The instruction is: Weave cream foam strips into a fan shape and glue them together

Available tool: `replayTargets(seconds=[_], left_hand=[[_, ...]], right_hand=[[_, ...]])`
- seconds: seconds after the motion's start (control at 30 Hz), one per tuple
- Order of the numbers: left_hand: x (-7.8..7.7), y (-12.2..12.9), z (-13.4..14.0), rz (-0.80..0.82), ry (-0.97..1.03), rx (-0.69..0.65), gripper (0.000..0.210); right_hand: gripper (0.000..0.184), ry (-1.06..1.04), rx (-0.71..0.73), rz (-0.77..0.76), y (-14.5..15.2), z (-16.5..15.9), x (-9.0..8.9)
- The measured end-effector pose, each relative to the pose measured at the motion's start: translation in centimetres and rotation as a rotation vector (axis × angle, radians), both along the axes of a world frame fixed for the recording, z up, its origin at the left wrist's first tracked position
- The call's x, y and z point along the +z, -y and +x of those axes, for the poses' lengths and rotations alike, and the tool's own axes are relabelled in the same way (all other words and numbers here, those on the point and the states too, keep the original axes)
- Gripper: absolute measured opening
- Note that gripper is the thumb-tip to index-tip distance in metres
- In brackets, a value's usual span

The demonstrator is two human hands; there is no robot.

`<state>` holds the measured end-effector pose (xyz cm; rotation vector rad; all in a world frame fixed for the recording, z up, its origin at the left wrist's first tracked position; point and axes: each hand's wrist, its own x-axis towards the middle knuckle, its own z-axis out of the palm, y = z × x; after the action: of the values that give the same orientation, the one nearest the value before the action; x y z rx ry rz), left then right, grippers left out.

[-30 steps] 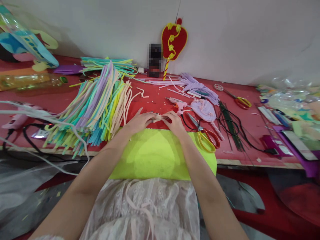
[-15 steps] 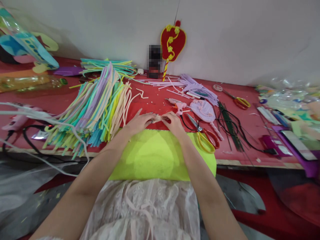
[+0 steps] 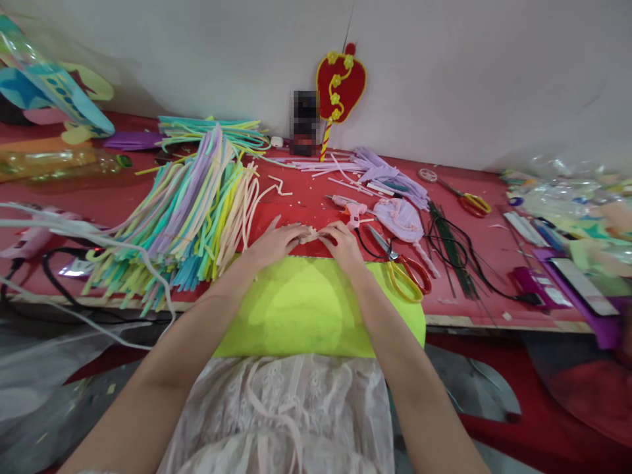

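Between my fingertips is a small cream-coloured fuzzy piece [image 3: 309, 234], which looks like bent pipe cleaner. My left hand [image 3: 277, 243] pinches its left end, and my right hand [image 3: 343, 243] pinches its right end. Fingers cover much of the piece, so its exact shape is hidden. Both wrists rest near the far edge of a bright yellow-green sheet [image 3: 306, 303]. Just right of my right hand lie a pink glue gun [image 3: 353, 212] and scissors with red and yellow handles [image 3: 402, 271]. A lilac fuzzy fan-shaped piece [image 3: 399, 218] is beside them.
A large bundle of pastel pipe cleaners [image 3: 182, 210] lies on the left of the red table [image 3: 296, 191]. Lilac pipe cleaners [image 3: 370, 168] sit at the back. A red fan decoration [image 3: 340, 85] stands by the wall. Black cable [image 3: 469, 250] and green stems [image 3: 451, 250] lie right.
Both hands stay in nearly the same place, with the fingers shifting slightly on the cream piece. The whole view has moved a little.
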<state>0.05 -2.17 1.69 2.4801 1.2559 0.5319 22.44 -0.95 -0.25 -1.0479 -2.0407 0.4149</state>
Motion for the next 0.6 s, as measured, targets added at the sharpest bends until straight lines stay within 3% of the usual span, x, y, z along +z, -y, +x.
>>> replayTargets(seconds=[0.6], left_hand=[[0.86,0.35,0.21,0.007,-0.047,-0.003,0.04]], right_hand=[[0.013,0.015,-0.016,0.009,-0.4,0.05,-0.18]])
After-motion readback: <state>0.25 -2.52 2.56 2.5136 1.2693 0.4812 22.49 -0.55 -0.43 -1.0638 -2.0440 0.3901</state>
